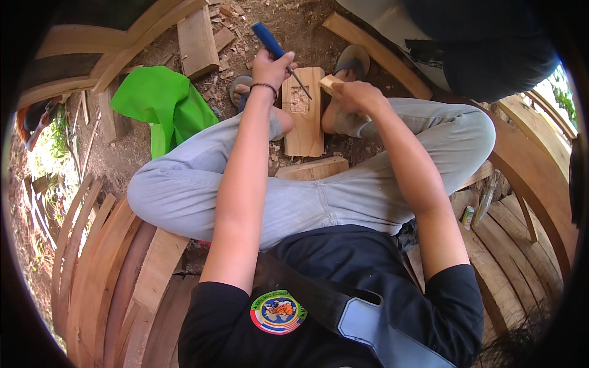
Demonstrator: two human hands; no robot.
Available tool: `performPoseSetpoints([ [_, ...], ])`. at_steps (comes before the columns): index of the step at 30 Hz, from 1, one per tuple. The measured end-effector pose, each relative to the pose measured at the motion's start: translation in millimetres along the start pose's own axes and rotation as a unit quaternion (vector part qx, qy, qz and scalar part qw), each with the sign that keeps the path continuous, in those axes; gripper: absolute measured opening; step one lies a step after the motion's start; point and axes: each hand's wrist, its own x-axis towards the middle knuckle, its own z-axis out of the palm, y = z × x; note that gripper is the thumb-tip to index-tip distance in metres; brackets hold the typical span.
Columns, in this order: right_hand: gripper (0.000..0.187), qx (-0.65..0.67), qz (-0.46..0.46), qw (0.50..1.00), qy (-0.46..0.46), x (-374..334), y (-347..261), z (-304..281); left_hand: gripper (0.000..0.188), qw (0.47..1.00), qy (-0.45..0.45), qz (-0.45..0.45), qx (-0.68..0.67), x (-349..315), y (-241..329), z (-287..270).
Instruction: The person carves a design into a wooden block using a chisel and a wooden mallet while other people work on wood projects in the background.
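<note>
Head view showed a pale wooden block (305, 136) lying low between the person's sandalled feet (352, 61), its length running away from the body, with a shallow, rough-floored recess (299, 101) cut into its upper face. The left hand (270, 69) had its fingers wrapped around a chisel (267, 38), low on the blue handle; the dark blade slanted down to the right, its tip at the recess's right side, though whether it touched wood could not be told. The right hand (361, 96) had its fingers curled around a short wooden piece (331, 83), partly hidden by the grip, just beside the block.

The block looked stiff and fairly heavy, probably dry and not slippery; only the recess's edges seemed likely to splinter. Its plain long sides, toward the end nearer the body, seemed the best hold, clear of the blade. The chisel looked rigid and light, safest by its handle. The wooden piece seemed light enough for one hand, best taken at the end away from the block. A soft green cloth (153, 101) lay beside the left leg.
</note>
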Motion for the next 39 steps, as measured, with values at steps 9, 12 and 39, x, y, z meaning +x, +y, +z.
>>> performPoseSetpoints([
  [9, 0.066, 0.018, -0.002, 0.999, -0.044, 15.2, 10.8, -0.4, 0.043, 0.986, -0.003, 0.04, 0.16, 50.9, -49.2, 6.1],
  [12, 0.069, 0.025, -0.033, 0.998, -0.043, 23.7, 15.6, -1.8, 0.048, 0.971, 0.009, 0.066, 0.231, 50.4, -58.7, 7.7],
  [39, 0.058, 0.119, -0.111, 0.971, 0.174, 71.9, 39.4, -74.5, 0.052, 0.928, 0.031, 0.031, 0.369, 48.7, -67.1, 12.8],
])
